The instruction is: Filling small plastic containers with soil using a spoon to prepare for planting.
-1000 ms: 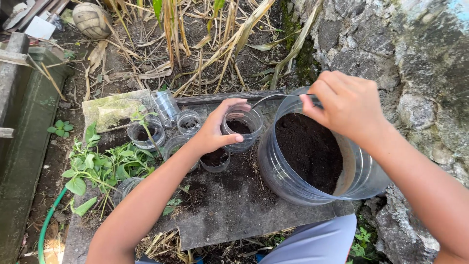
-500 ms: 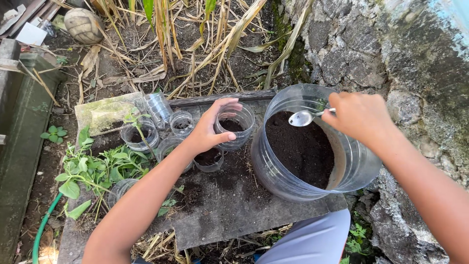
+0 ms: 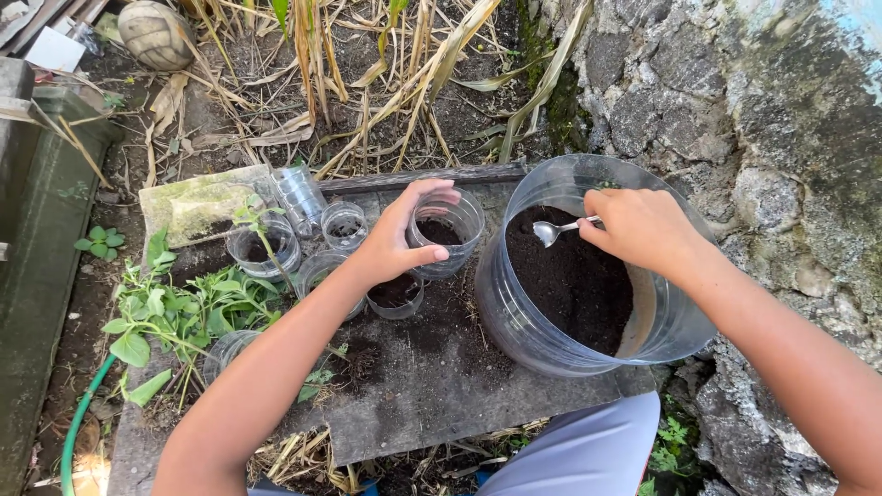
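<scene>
My left hand (image 3: pixel 397 237) grips a clear cut-off plastic cup (image 3: pixel 452 228) that holds a little dark soil and stands on a grey slab (image 3: pixel 432 386). My right hand (image 3: pixel 638 228) holds a metal spoon (image 3: pixel 555 230) by its handle, with the bowl just above the dark soil inside a large clear plastic tub (image 3: pixel 514 312). The tub stands right beside the cup, on the slab's right end.
Several more clear cups (image 3: pixel 344 225) stand left of the held one, some with soil or a seedling (image 3: pixel 257 230). Green plants (image 3: pixel 175 312) and a green hose (image 3: pixel 78 432) lie at the left. A rough stone wall (image 3: pixel 763 119) rises at the right; dry stalks behind.
My right hand has drawn back from the tub's far rim and lowered, bringing the spoon down over the soil. The left hand has stayed on the cup.
</scene>
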